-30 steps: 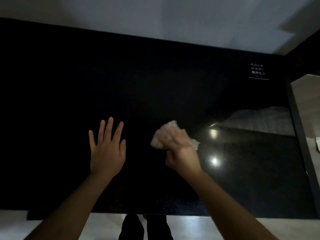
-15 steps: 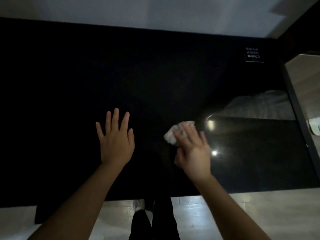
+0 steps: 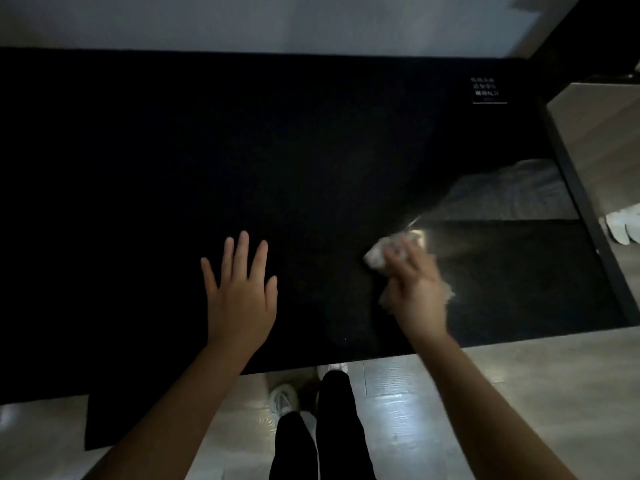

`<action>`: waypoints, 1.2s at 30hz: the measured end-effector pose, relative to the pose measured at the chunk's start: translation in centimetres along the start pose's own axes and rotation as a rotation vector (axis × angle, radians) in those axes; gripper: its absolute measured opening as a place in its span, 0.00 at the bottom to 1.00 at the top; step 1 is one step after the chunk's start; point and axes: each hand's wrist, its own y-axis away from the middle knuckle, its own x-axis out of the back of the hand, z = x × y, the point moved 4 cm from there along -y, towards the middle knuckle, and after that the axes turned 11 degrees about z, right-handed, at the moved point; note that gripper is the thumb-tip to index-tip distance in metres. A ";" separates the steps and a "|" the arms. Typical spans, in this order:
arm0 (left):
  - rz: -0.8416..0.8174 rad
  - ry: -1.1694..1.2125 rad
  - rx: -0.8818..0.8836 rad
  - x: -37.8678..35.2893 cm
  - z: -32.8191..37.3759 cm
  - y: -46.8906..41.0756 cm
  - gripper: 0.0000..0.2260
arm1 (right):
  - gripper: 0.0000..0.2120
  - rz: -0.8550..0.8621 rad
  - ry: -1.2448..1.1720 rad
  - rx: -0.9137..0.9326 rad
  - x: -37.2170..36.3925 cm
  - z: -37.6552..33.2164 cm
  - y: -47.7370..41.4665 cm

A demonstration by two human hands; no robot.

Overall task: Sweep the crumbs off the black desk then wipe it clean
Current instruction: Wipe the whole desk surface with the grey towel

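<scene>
Pressing the left hand (image 3: 239, 292) flat on the black bench (image 3: 311, 150), palm down, fingers straight and spread, holding nothing. Gripping a crumpled white tissue (image 3: 375, 254) in the right hand (image 3: 415, 289), fingers curled over the wad and blurred, with tissue poking out ahead of the fingertips and behind the palm. With the two hands well apart, both toward the near edge, and the tissue down on the right half of the glossy top, just beside a bright patch of reflected light (image 3: 420, 237). Showing a small dark sign (image 3: 489, 91) with white lettering, too small to read, at the far right corner. Standing at the near edge in black trousers (image 3: 332, 427) and a white shoe (image 3: 284, 398) on pale wood-look floor (image 3: 502, 393), with white slippers (image 3: 620, 228) past the bench's right edge
</scene>
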 end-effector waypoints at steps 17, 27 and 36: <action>0.029 0.042 0.025 -1.2 -0.2 1.5 0.23 | 0.24 -0.164 -0.146 0.173 -2.9 -9.2 8.0; 0.030 0.071 0.068 -1.1 0.1 2.0 0.23 | 0.25 0.103 0.028 -0.145 3.5 3.2 4.9; 0.023 0.042 0.087 -1.1 0.0 2.0 0.23 | 0.24 0.319 0.215 -0.628 4.8 6.8 3.0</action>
